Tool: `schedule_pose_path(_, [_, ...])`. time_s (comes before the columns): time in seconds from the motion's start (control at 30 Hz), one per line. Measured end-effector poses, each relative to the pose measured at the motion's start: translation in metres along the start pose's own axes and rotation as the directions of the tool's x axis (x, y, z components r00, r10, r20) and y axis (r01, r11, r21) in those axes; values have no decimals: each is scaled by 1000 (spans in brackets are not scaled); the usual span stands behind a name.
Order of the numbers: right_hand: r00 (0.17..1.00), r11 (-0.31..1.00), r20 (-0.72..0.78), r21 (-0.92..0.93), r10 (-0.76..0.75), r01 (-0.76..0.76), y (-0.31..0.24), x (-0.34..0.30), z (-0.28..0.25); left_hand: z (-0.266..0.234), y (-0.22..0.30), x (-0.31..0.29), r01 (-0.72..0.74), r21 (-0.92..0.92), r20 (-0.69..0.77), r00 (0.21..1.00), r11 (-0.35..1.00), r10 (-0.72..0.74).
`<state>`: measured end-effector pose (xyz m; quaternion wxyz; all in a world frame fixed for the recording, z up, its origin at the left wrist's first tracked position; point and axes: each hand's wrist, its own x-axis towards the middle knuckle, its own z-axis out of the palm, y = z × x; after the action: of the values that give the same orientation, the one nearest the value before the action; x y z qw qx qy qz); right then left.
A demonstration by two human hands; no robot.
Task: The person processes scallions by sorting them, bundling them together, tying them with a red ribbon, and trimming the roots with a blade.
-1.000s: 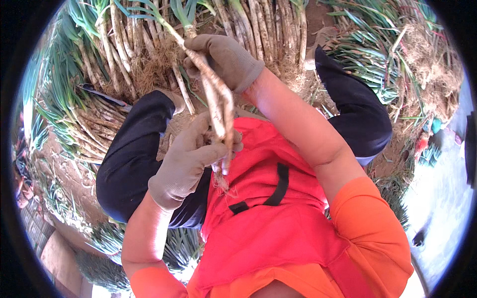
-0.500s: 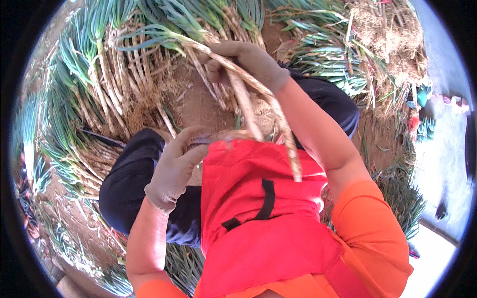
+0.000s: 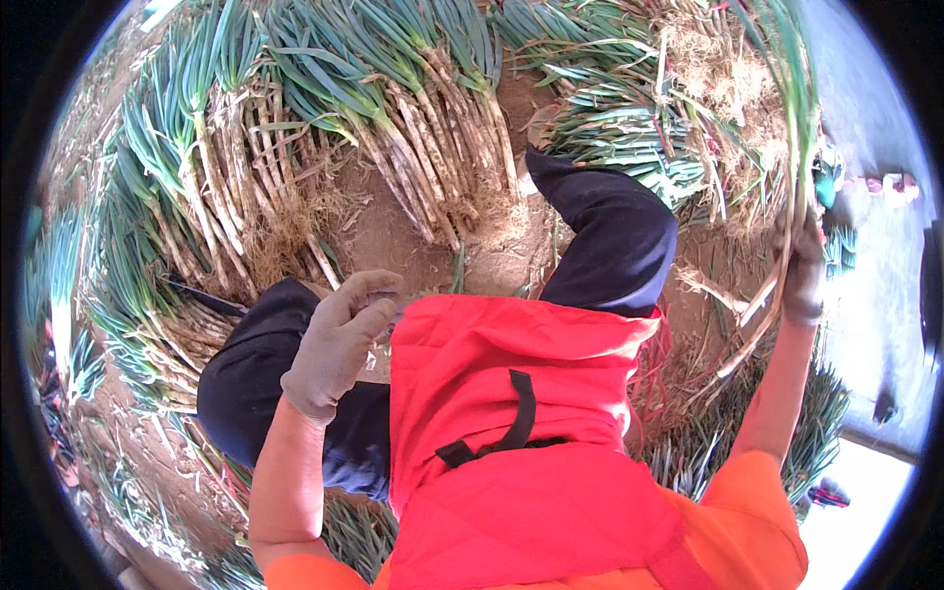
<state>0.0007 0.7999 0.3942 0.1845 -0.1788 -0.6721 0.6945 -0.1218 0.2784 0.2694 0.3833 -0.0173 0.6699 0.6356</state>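
Observation:
Out at the far right, my right hand (image 3: 803, 275), in a grey-beige work glove, grips a few long green onions (image 3: 798, 128). Their green leaves point away from me and the pale stalk ends trail back below the hand. My left hand (image 3: 339, 344), gloved alike, is raised over my left thigh beside the red apron (image 3: 521, 393). Its fingers are curled with thumb and fingertips close together; whatever is between them is too small to make out. Ahead of me lies a row of green onions (image 3: 433, 128) with brown-skinned stalks and roots toward me.
More green onions (image 3: 211, 157) are piled at the left, with a dark thin tool (image 3: 206, 298) lying among them. A stack of onions with root ends (image 3: 728, 79) stands at the far right. Behind my right arm lie more leaves (image 3: 816, 413). Soil (image 3: 383, 226) shows between the piles.
My right hand has swung from the front centre out to the far right, carrying green onions. The row ahead now shows uncovered. My left hand has stayed nearly in place.

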Motion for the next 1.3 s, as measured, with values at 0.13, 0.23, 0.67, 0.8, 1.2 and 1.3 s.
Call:
schedule_pose_path(0.13, [917, 943, -385, -255, 105, -215, 78, -55, -246, -4, -9, 2, -162, 282, 13, 986, 946, 165])
schedule_pose_path(0.23, [819, 823, -568, -425, 80, -376, 122, -67, -284, -7, -2, -3, -280, 498, 64, 956, 821, 287])
schedule_pose_path(0.67, [667, 690, 568, -715, 483, 109, 216, 106, 299, -46, 43, 64, -197, 705, 337, 938, 681, -77])
schedule_pose_path(0.8, [669, 534, 400, -846, 627, 6, 311, 126, 389, -59, 3, 156, 195, 621, 235, 878, 759, -417])
schedule_pose_path(1.2, [786, 155, 242, -970, 569, 186, 405, 133, 421, 1, -195, 326, 122, -376, -394, 876, 919, -277])
schedule_pose_path(1.3, [725, 170, 210, -977, 656, 129, 405, 154, 416, -11, -176, 322, 144, -596, -210, 921, 790, -327])
